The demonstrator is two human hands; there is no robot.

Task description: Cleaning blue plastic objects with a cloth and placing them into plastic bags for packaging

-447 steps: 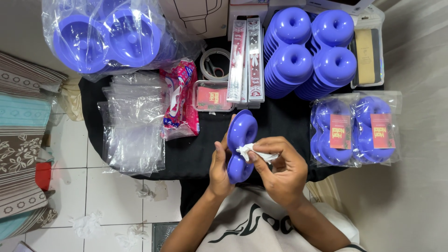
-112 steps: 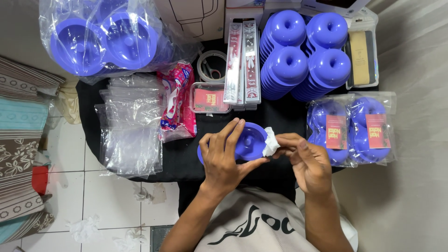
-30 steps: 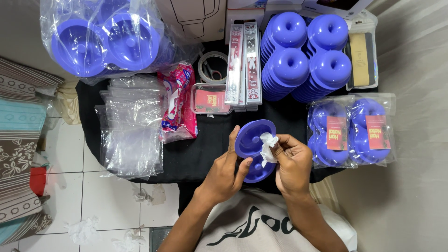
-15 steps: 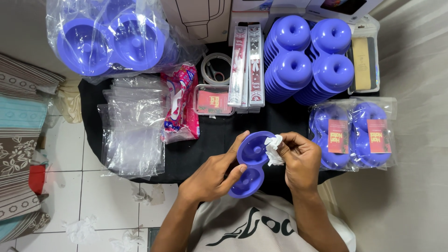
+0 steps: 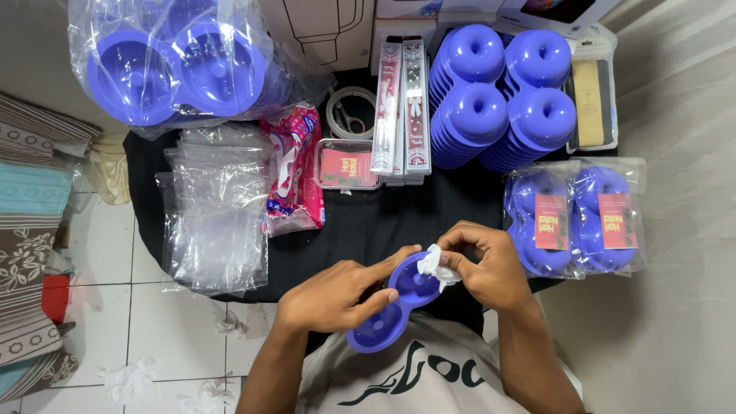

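- The right hand [image 5: 491, 268] had its fingertips pinched shut on a small white tissue [image 5: 434, 266]; the wad was pressed against the rim of the upper cup of a blue two-cup mould [image 5: 399, 303].
- The left hand [image 5: 333, 295] gripped that mould from the side, thumb and forefinger closed around the upper cup; the lower cup stuck out below the hand, over the person's white shirt [image 5: 429, 376].
- The mould was held just above the near edge of the black cloth [image 5: 360, 226].
- Right of the mould lay two bagged moulds [image 5: 575, 218] with red labels; beyond those, at the cloth's far side, stood stacks of blue moulds [image 5: 502, 96].
- Left of the mould lay a heap of clear plastic bags [image 5: 218, 211]; a red snack packet [image 5: 291, 172] sat just beside the heap.
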